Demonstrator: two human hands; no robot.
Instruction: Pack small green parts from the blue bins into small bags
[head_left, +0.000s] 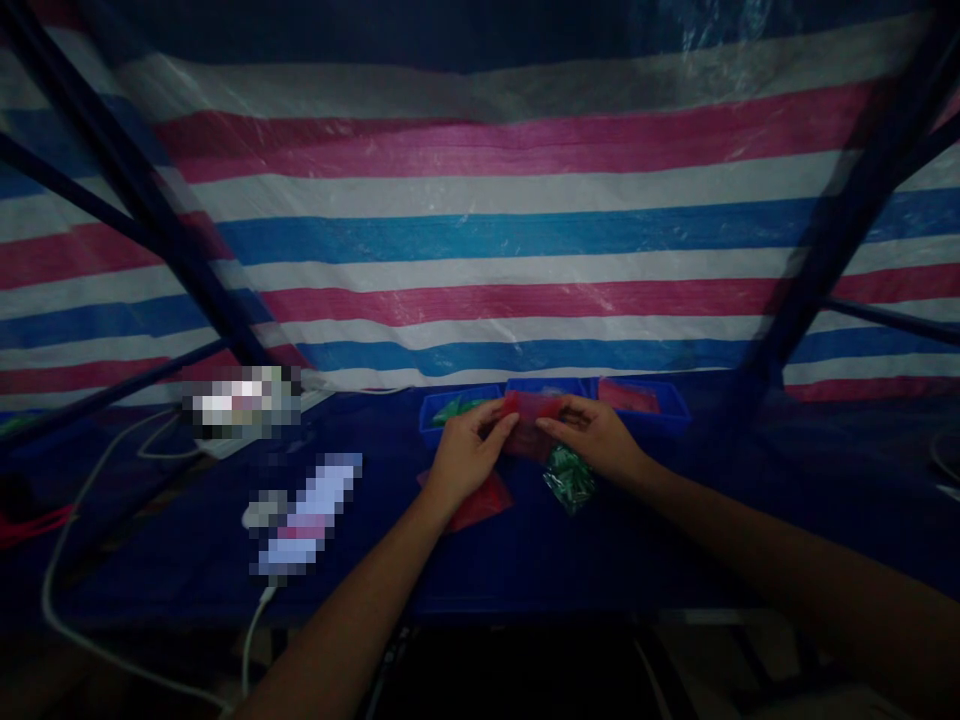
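A small red see-through plastic bag (529, 428) is held up between my two hands above the blue table. My left hand (472, 452) pinches its left top edge between thumb and fingers. At the right top edge, my right hand (594, 436) grips it the same way. Under my left wrist lies a red bag (482, 503), partly covered. A clear bag with shiny green contents (570, 480) rests just below my right hand. Behind my hands stand blue bins; the left bin (433, 416) has green pieces, and the right bin (675, 404) holds a red bag (628, 396).
To the left lies a blurred-out phone-like object (311, 515) with a white cable (255, 620). A white power strip (259, 430) sits farther back. Dark blue metal posts (187, 270) flank the table (525, 570), and a striped tarp (510, 240) hangs behind it.
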